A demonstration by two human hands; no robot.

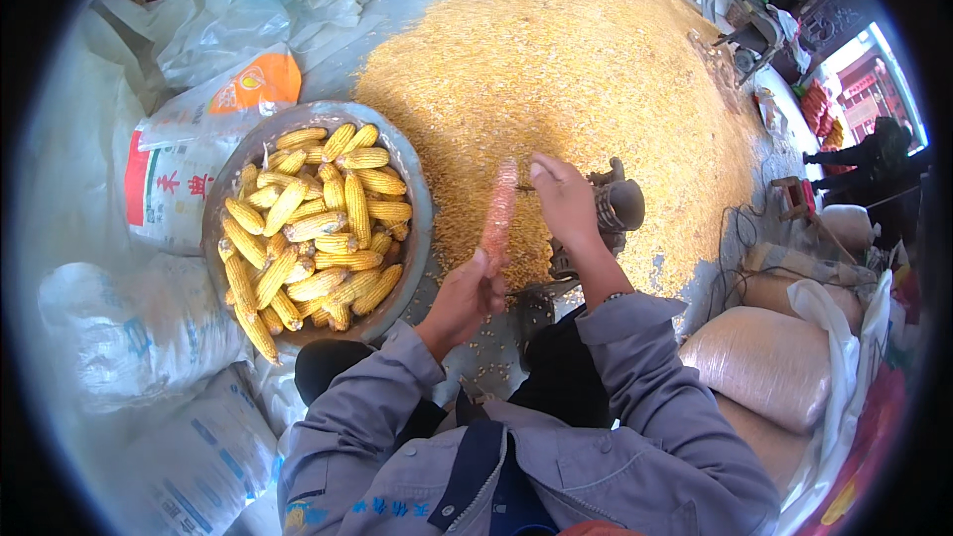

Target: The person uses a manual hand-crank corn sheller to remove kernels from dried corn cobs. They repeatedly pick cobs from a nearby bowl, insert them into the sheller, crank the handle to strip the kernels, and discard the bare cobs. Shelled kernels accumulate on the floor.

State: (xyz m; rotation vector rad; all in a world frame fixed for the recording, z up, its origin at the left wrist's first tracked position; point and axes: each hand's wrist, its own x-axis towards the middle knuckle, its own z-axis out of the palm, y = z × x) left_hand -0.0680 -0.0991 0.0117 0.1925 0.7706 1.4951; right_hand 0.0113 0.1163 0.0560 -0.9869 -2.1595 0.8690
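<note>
My left hand (465, 298) grips the lower end of a reddish, mostly bare corn cob (501, 208), which stands nearly upright in the view. To its right, my right hand (558, 197) has its fingers bent, with a thin dark rod-like piece by the fingertips; whether it holds this is unclear. Just right of that hand is a dark metal machine (622, 205), partly hidden by my wrist. A large round basin (421, 231) on the left is heaped with yellow ears of corn (316, 227). Loose corn kernels (581, 52) are spread widely over the floor beyond my hands.
Plastic sheeting (283, 7) and printed woven sacks (167, 179) lie left of the basin. Filled bags (759, 350) are stacked at the right, beside dark cables (733, 231). A small red stool (797, 197) and a dark figure, perhaps a person, are near the bright doorway (871, 89).
</note>
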